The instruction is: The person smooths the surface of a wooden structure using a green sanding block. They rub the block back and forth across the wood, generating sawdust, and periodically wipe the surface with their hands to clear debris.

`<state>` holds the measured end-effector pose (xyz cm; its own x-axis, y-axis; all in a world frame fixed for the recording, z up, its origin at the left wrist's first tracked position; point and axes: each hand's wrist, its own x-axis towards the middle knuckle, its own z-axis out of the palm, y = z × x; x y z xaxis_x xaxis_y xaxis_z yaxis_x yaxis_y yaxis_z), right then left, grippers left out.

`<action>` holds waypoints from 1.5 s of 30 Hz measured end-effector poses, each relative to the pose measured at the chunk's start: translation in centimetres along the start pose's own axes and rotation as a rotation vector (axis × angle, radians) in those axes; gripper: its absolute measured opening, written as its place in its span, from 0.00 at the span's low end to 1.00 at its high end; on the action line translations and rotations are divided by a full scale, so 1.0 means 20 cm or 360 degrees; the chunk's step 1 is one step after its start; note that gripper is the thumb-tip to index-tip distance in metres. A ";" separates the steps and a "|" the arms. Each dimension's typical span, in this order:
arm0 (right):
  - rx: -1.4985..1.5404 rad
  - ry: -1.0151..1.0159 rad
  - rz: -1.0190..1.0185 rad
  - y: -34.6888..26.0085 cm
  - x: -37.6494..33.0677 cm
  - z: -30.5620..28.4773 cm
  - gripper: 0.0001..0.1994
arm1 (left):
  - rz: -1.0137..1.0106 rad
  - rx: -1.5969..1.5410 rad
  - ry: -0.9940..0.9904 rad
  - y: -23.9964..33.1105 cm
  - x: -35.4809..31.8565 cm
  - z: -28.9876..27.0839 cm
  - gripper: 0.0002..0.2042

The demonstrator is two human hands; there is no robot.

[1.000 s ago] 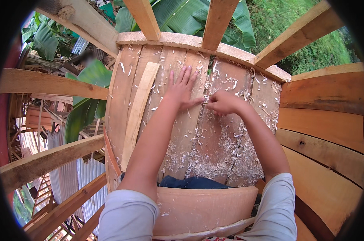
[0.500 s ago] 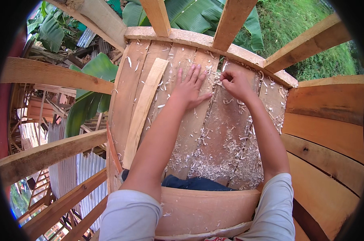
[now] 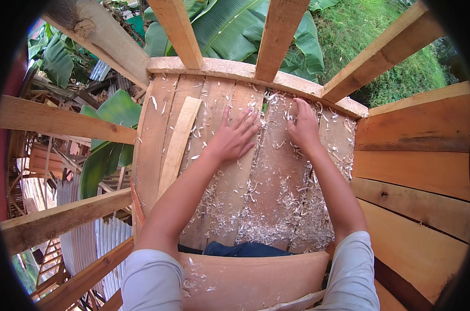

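Observation:
My left hand [image 3: 232,137] lies flat on the plank floor [image 3: 244,179], its fingers spread and nothing in it. To its right, my right hand [image 3: 303,125] rests on another plank beside the far gap between the boards. Its fingers reach forward and the thumb stands a little apart; I see nothing held. Curled pale wood shavings [image 3: 305,207] are strewn around both hands and lie thickest near the front. A loose wooden strip [image 3: 179,140] sits lengthwise on the planks to the left of my left hand.
A raised beam [image 3: 230,69] edges the far side, with upright timbers [image 3: 280,39] rising from it. Boarded siding [image 3: 411,173] closes the right; spaced ribs [image 3: 64,210] stand on the left. A curved crosspiece [image 3: 253,277] spans in front of me. Banana leaves [image 3: 224,31] hang beyond.
My right hand has uncurled from a closed shape, its fingers now reaching forward. My left hand has drawn back slightly along the planks. The whole view has shifted a little.

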<state>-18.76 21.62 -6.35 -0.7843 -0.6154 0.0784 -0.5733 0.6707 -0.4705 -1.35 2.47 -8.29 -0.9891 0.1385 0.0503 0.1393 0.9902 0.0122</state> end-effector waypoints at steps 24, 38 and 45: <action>-0.0064 0.0238 -0.0033 0.07 -0.06 -0.13 0.18 | -0.0059 -0.0313 0.0150 -0.05 0.30 -0.01 0.24; 0.0010 -0.0045 0.0136 -0.15 0.03 0.17 0.35 | -0.0895 -0.0080 0.0115 0.02 0.45 0.05 0.31; -0.0080 0.0399 -0.0065 -0.13 0.05 0.08 0.24 | -0.0083 0.0021 0.0240 -0.06 0.39 0.05 0.23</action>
<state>-17.66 18.68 -6.48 -0.7908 -0.5248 0.3150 -0.6121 0.6708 -0.4187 -9.17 2.38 -8.86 -0.9763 0.0832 0.1996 0.0861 0.9963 0.0059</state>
